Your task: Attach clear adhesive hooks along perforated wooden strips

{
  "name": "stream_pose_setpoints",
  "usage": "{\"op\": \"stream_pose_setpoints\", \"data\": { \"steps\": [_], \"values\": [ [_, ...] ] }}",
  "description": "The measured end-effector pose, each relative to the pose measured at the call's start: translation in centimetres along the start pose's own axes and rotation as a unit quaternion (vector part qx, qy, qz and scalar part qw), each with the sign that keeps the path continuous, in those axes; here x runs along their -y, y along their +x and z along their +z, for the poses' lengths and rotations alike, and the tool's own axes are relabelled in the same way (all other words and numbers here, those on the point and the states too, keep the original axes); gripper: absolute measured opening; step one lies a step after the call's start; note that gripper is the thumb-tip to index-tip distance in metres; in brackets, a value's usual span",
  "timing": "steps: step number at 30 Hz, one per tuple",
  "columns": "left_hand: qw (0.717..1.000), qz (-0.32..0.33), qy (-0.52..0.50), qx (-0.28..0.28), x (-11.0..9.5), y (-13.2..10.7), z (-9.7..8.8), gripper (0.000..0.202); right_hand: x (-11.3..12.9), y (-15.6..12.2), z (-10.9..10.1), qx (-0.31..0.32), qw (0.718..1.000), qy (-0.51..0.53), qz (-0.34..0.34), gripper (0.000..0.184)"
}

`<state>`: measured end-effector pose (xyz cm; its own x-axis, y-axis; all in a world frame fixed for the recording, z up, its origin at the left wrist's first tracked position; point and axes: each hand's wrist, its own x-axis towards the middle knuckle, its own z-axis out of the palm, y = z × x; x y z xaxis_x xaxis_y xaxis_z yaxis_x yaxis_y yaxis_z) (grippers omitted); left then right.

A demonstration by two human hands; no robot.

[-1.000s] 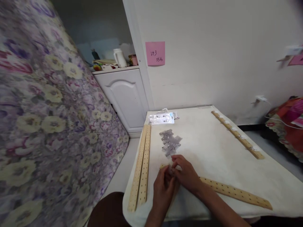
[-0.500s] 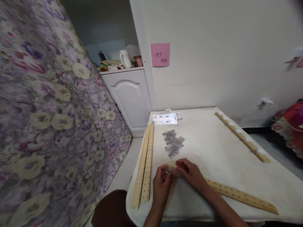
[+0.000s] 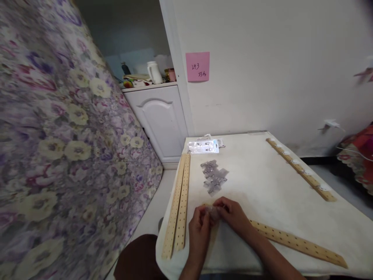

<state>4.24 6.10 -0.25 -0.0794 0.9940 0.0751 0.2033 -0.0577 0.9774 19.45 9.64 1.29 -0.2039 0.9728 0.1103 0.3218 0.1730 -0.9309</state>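
Observation:
My left hand [image 3: 199,225] and my right hand [image 3: 233,214] meet near the front of the table, their fingertips closed on a small clear plastic packet [image 3: 213,213]. What the packet contains is too small to make out. Under the right forearm lies a flat wooden strip with rows of holes [image 3: 297,242]. Its left end reaches beneath the hands and is partly hidden by them. Just beyond my fingers, a loose cluster of small grey see-through packets [image 3: 215,177] with shiny metal bits lies on the white tabletop [image 3: 250,167].
Two more perforated wooden strips [image 3: 181,202] lie side by side along the left edge. A clear blister pack [image 3: 203,147] rests at the back left. At the right edge, another wooden strip [image 3: 300,169] carries several white pieces. A floral curtain [image 3: 72,155] hangs at left.
Both hands stay in nearly the same place, with the fingers shifting slightly around the packet. More of its clear film shows between them. The view has moved a little.

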Motion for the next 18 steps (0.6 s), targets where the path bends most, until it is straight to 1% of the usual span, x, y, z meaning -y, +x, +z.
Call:
{"op": "stream_pose_setpoints", "data": {
  "steps": [2, 4, 7, 10, 14, 18],
  "values": [
    [0.997, 0.035, 0.068, -0.03, -0.1, -0.1, 0.0, 0.019, -0.2, 0.5, 0.0, -0.005, 1.0, 0.0, -0.004, 0.019],
    [0.987, 0.074, 0.127, -0.064, -0.2, -0.1, 0.0, 0.015, -0.5, 1.1, 0.2, -0.004, 1.0, -0.011, -0.016, 0.02],
    [0.974, 0.106, 0.18, -0.09, -0.2, -0.2, 0.1, 0.014, -1.0, 2.2, 0.4, 0.003, 0.998, -0.038, -0.048, 0.021],
    [0.967, 0.114, 0.204, -0.102, -0.1, -0.2, 0.3, 0.013, -1.3, 3.3, 0.6, 0.024, 0.996, -0.053, -0.065, 0.024],
    [0.963, 0.107, 0.219, -0.116, 0.2, -0.4, 0.5, 0.012, -1.6, 4.3, 1.2, 0.055, 0.993, -0.065, -0.076, 0.026],
    [0.962, 0.094, 0.231, -0.111, 0.5, -0.6, 0.7, 0.012, -2.1, 4.7, 1.8, 0.058, 0.993, -0.07, -0.073, 0.026]
  ]
}}
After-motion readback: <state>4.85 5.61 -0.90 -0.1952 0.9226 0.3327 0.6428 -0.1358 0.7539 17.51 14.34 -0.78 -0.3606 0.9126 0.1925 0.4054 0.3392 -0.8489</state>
